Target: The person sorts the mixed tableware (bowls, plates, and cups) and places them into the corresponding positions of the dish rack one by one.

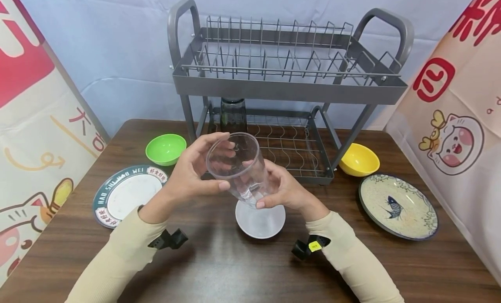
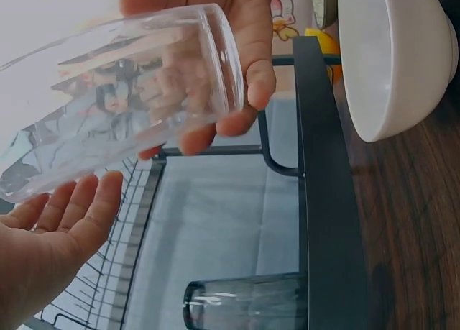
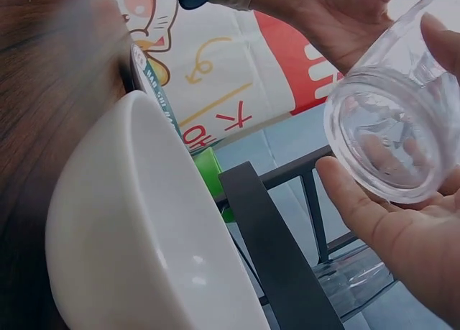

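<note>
A clear plastic cup (image 1: pixel 244 177) is held tilted above the table, its open rim toward the head camera. My left hand (image 1: pixel 192 170) is around the rim end, thumb on the near side and fingers on the far side. In the left wrist view those fingers (image 2: pixel 79 211) look fairly straight beside the cup wall. Around the base end my right hand (image 1: pixel 287 188) grips the cup, thumb in front. Below the cup stands a white bowl (image 1: pixel 260 222), partly hidden by it in the head view.
A grey two-tier dish rack (image 1: pixel 289 91) stands at the back, with a dark glass (image 1: pixel 233 116) on its lower tier. To the left are a green bowl (image 1: pixel 166 150) and a teal-rimmed plate (image 1: pixel 131 194). On the right are a yellow bowl (image 1: pixel 360 160) and a fish-patterned plate (image 1: pixel 409 207).
</note>
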Motion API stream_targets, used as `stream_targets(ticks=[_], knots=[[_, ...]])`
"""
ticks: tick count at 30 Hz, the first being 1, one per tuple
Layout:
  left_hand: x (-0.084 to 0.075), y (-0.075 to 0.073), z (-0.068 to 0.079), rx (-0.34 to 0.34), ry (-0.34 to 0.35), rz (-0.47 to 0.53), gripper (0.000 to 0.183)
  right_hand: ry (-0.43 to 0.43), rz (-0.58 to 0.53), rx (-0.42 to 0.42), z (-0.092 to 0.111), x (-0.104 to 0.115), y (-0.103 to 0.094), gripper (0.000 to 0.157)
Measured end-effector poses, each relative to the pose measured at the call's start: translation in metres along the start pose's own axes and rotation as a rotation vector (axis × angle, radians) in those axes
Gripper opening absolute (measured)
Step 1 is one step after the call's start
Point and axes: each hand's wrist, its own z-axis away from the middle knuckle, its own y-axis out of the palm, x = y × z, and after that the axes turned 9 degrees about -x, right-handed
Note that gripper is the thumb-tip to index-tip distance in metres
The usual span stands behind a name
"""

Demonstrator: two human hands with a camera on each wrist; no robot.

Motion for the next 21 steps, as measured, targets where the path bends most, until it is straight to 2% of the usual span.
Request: stream_targets(ticks=[8, 11, 21], knots=[[-0.001, -0.008, 0.003, 0.016, -0.020, -0.021, 0.082, -0.046, -0.108, -0.062, 0.002, -0.002, -0.001, 0.068], [-0.001, -0.010, 0.004, 0.026, -0.022, -0.033, 0.082, -0.067, -0.117, -0.073, 0.003, -0.003, -0.001, 0.067], [-0.005, -0.018, 0.007, 0.117, -0.070, -0.193, 0.101, -0.059, 0.015, -0.080, 0.009, 0.013, -0.013, 0.064]])
